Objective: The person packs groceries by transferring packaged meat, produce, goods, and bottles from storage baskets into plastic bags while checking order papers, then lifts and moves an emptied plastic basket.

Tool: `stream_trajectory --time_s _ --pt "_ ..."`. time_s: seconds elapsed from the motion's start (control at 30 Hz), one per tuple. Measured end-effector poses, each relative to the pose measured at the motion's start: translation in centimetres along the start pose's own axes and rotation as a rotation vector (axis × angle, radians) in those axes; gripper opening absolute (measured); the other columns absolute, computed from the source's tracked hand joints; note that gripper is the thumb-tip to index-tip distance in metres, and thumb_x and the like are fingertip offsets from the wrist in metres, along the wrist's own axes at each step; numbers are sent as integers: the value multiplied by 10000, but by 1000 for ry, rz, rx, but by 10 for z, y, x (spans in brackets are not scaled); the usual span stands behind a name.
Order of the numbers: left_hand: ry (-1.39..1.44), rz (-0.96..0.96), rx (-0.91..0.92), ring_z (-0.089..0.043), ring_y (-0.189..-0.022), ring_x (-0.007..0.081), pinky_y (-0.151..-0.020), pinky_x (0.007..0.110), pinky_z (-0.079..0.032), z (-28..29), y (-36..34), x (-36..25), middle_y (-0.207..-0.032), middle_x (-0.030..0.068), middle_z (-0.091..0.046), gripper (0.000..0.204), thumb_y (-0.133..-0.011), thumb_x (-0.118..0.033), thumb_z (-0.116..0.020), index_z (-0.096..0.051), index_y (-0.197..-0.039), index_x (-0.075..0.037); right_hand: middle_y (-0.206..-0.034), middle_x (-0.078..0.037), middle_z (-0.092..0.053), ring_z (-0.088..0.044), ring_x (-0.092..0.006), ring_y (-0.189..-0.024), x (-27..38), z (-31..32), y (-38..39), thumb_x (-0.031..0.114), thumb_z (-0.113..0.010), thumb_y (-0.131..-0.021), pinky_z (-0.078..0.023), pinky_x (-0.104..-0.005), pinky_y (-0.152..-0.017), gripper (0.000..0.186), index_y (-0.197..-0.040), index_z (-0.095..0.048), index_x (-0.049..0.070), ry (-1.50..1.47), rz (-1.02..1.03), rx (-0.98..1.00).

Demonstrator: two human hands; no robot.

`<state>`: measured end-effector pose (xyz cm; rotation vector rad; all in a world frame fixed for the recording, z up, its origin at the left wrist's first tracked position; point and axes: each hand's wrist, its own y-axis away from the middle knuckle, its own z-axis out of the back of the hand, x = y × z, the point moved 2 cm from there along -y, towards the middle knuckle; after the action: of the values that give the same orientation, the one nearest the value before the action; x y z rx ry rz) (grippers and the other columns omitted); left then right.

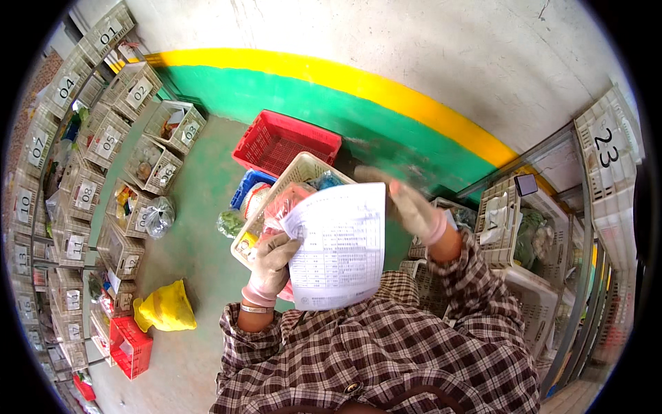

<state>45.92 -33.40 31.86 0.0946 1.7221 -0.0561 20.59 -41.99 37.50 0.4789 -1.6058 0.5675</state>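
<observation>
My gloved left hand (270, 265) grips a white printed sheet (338, 241) by its left edge, over a cream crate (324, 165) with reddish plastic-bagged items (293, 198) and a blue bag in it. My gloved right hand (414, 207) is raised just right of the paper, its fingers extended and apart from the sheet, slightly blurred. Behind the cream crate are a red crate (321, 143) and a blue crate (244, 185) with packages and bagged greens (229, 224). The sheet hides much of the cream crate.
Shelves of labelled crates (109, 134) line the left side, with a clear bag (160, 217), a yellow sack (169, 307) and a red crate (129, 334) beside them. A metal rack with crates (500, 207) stands on the right. A painted wall (372, 41) runs along the back.
</observation>
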Motion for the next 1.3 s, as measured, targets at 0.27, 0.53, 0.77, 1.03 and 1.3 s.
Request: stream_trajectory --time_s 0.27,0.53,0.77,1.03,1.3 --pt "697 336 26 -587 -929 192 -813 264 -456 12 36 -10 -1081 118 -604 328 -876 -107 -540 -538 -1139 89 -1045 -67 -622 -523 -97 -934 -15 -87 47 108 -551 -897 -431 -259 -839 318 -1161 -554 -69 42 -246 -276" --pt "467 219 -27 -595 -932 203 -819 303 -491 19 50 -27 -1086 116 -595 388 -792 52 -590 -492 -1168 64 -1070 -92 -624 -542 -114 -947 4 -134 68 198 -541 -925 -428 -266 -831 350 -1169 -549 -54 61 -129 -455" --pt "307 134 -41 -588 -930 185 -798 280 -481 37 64 -31 -1027 114 -616 340 -843 -43 -598 -508 -1141 92 -741 -55 -625 -526 -82 -657 4 -141 89 138 -531 -910 -434 -230 -583 268 -1036 -613 -84 486 -200 -706" --pt "470 151 -40 -551 -994 162 -875 275 -434 48 70 -40 -1121 107 -576 404 -916 -202 -504 -476 -1202 82 -543 45 -370 -368 -58 -463 42 -47 168 222 -462 -954 -323 -212 -515 331 -1156 -532 -30 -626 650 -401" --pt "-135 -135 58 -575 -971 271 -866 320 -440 24 60 -15 -1103 167 -597 347 -871 -128 -521 -517 -1160 65 -722 -13 -511 -480 -80 -664 46 -67 185 246 -427 -967 -345 -201 -577 328 -1159 -550 10 -491 668 -649"
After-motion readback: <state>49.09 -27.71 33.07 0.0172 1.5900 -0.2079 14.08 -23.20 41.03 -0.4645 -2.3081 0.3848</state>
